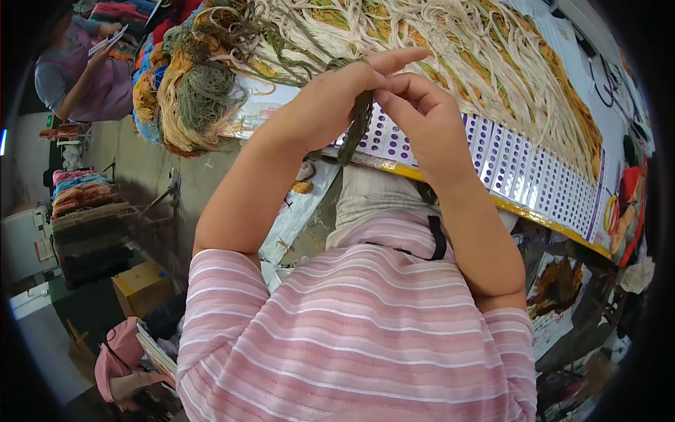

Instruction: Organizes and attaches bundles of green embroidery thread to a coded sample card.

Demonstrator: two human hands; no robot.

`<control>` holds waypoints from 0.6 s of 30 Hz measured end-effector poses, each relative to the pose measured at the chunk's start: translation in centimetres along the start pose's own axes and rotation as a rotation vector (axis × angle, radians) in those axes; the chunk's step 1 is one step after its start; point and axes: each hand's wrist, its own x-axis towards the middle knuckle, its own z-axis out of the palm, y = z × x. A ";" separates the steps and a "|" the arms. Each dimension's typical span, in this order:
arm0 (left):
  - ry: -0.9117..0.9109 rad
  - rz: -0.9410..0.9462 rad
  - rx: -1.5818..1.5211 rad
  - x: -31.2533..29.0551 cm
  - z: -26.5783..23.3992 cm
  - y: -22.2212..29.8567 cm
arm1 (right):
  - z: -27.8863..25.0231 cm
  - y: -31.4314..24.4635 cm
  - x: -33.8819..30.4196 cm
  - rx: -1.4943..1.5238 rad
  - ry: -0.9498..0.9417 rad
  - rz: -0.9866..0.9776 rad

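My left hand point(330, 102) is wrapped round a bundle of olive-green yarn point(360, 119), its index finger stretched out to the right. The lower end of the bundle hangs below the palm, and strands run from the hand up toward the heaped yarn on the table. Close against it, my right hand point(432, 119) pinches thumb and index finger together beside the bundle; what lies between those fingertips is too small to make out. Under both hands runs the table's near edge, with white cards point(485, 151) printed with rows of purple dots.
Cream, orange and green yarn point(450, 56) spreads over the table. Tangled green and tan skeins point(204, 91) droop off its left end. A person point(91, 70) stands at the far left holding a card; another person point(123, 359) is lower left. Racks of coloured yarn point(88, 204) stand left.
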 end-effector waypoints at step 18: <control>0.028 -0.101 -0.210 -2.4 -2.4 -0.3 | 0.0 0.4 -0.4 0.332 -0.135 -0.010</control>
